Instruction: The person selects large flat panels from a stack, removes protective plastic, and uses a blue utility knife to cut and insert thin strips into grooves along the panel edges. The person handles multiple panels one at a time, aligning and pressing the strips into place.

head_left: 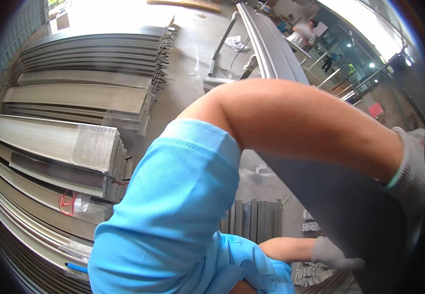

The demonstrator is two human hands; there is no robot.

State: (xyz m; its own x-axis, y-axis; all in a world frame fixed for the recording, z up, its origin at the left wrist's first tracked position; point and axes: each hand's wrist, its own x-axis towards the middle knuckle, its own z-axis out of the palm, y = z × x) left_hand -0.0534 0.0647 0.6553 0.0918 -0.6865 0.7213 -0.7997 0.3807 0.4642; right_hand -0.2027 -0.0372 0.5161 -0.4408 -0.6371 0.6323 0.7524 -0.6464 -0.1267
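My left arm, in a light blue sleeve, bends high across the view. Its hand, my left hand (413,171), wears a grey knit glove and reaches the right rim, beside a large dark grey panel (335,196); its fingers are hidden. Lower down, my right hand (337,255), gloved in grey too, is at the panel's lower side, with the fingers closed against it and partly in shadow. The panel slants down from beneath my left forearm into the dark right side. Its far end is out of sight.
Stacks of long metal profiles (50,132), some wrapped in clear film, fill the left side. More profiles (254,218) lie on the floor below my arm. Long grey profiles (271,44) rest on a stand ahead. A person (301,34) is at the back right.
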